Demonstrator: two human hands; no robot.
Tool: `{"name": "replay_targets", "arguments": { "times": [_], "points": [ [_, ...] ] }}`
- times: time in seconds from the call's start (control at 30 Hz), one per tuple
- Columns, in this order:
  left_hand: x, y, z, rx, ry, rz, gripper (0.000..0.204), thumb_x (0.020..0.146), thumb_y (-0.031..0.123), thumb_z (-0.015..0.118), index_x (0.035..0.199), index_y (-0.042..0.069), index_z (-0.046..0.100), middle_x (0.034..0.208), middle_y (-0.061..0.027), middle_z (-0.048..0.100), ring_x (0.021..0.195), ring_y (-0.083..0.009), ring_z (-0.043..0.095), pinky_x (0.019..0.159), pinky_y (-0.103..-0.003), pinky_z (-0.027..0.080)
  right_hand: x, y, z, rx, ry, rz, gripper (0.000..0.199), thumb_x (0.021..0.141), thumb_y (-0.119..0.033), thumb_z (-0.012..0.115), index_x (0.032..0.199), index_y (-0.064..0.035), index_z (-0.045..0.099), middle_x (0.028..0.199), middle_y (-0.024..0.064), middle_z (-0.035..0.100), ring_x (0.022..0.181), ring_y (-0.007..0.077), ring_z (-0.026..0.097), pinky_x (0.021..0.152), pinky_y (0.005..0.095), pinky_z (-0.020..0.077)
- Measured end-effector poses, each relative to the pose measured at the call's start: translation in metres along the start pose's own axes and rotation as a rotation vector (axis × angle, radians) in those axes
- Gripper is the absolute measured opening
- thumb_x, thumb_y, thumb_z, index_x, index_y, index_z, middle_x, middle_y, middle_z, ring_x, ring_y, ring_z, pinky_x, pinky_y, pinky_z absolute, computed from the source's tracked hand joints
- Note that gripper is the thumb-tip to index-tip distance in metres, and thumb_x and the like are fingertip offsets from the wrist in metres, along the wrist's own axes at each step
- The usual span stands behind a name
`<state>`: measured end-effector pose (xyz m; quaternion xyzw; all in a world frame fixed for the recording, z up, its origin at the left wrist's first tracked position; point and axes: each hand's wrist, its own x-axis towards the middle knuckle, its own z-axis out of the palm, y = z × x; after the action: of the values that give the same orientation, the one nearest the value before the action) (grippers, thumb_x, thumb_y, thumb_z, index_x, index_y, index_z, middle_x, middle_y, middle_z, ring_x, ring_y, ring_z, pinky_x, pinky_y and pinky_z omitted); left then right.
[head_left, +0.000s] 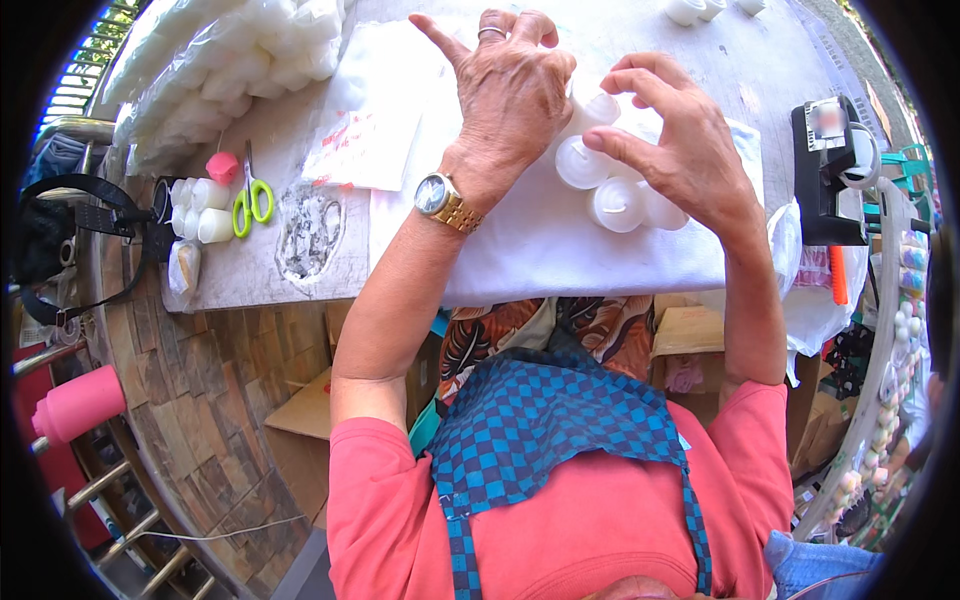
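Observation:
Several small white candles, each round with a short wick, stand in a cluster on a white cloth [480, 265]. Among them are a near candle [618, 206] and a middle candle [580, 163]. My left hand [510, 85], with a ring and a gold wristwatch [433, 195], is at the cluster's far left side. Its little finger sticks out while the others curl down; their tips and whatever they hold are hidden. My right hand [690, 140] arches over the candles from the right. Its fingers and thumb are apart, close to a far candle [601, 108].
Bagged white cups or candles [235, 60] pile up at the far left. Green-handled scissors [252, 203], a pink piece [222, 167] and white candles [203, 208] lie at left. A printed plastic packet [358, 150] rests beside the cloth. A black tape dispenser [828, 170] stands right.

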<state>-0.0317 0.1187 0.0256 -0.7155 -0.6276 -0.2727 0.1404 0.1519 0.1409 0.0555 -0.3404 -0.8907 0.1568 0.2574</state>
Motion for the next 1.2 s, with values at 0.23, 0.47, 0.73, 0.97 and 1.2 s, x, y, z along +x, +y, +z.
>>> {"name": "replay_targets", "arguments": {
  "times": [0.23, 0.47, 0.73, 0.97, 1.2],
  "points": [
    [0.001, -0.004, 0.0, 0.026, -0.006, 0.072, 0.013, 0.082, 0.016, 0.061, 0.074, 0.014, 0.071, 0.108, -0.0028, 0.063, 0.114, -0.0262, 0.054, 0.102, -0.084, 0.001, 0.021, 0.003, 0.008, 0.009, -0.127, 0.143, 0.051, 0.08, -0.042, 0.074, 0.108, 0.0009, 0.066, 0.109, 0.0192, 0.065, 0.096, 0.0304, 0.065, 0.085, 0.0406, 0.0511],
    [-0.004, -0.017, 0.017, 0.199, 0.1, 0.16, 0.013, 0.084, 0.014, 0.063, 0.077, 0.016, 0.074, 0.106, 0.0004, 0.067, 0.113, -0.0233, 0.057, 0.1, -0.083, -0.009, 0.026, 0.011, 0.001, 0.139, -0.135, 0.283, 0.062, 0.072, -0.047, 0.075, 0.103, 0.0055, 0.064, 0.095, 0.0213, 0.066, 0.09, 0.032, 0.065, 0.081, 0.0391, 0.0512],
    [0.002, 0.006, -0.042, -0.441, 0.314, -0.023, 0.039, 0.08, 0.028, 0.069, 0.116, 0.014, 0.068, 0.121, -0.0181, 0.062, 0.12, -0.0356, 0.053, 0.106, -0.077, 0.016, -0.037, -0.039, -0.061, 0.513, 0.269, 0.251, 0.041, 0.084, -0.015, 0.075, 0.117, 0.0022, 0.057, 0.098, 0.0128, 0.068, 0.084, 0.0154, 0.066, 0.077, 0.0267, 0.0547],
    [-0.073, 0.065, -0.097, -0.892, -0.126, -0.13, 0.056, 0.081, 0.008, 0.071, 0.134, 0.004, 0.053, 0.117, -0.0197, 0.064, 0.11, -0.0382, 0.062, 0.094, -0.042, 0.05, -0.059, -0.078, -0.041, 0.553, 0.142, 0.1, 0.042, 0.077, -0.028, 0.082, 0.104, 0.0, 0.066, 0.085, 0.0098, 0.065, 0.075, 0.0186, 0.06, 0.071, 0.0314, 0.0502],
    [-0.128, 0.076, -0.102, -1.318, -0.22, -0.558, 0.056, 0.085, 0.003, 0.073, 0.135, -0.001, 0.049, 0.106, -0.0069, 0.059, 0.095, -0.0136, 0.062, 0.086, -0.028, 0.051, -0.149, -0.022, -0.126, 0.059, 0.826, 0.408, 0.021, 0.094, -0.024, 0.066, 0.098, -0.0033, 0.072, 0.089, 0.0044, 0.071, 0.081, 0.0102, 0.064, 0.075, 0.0249, 0.0496]
  ]
}}
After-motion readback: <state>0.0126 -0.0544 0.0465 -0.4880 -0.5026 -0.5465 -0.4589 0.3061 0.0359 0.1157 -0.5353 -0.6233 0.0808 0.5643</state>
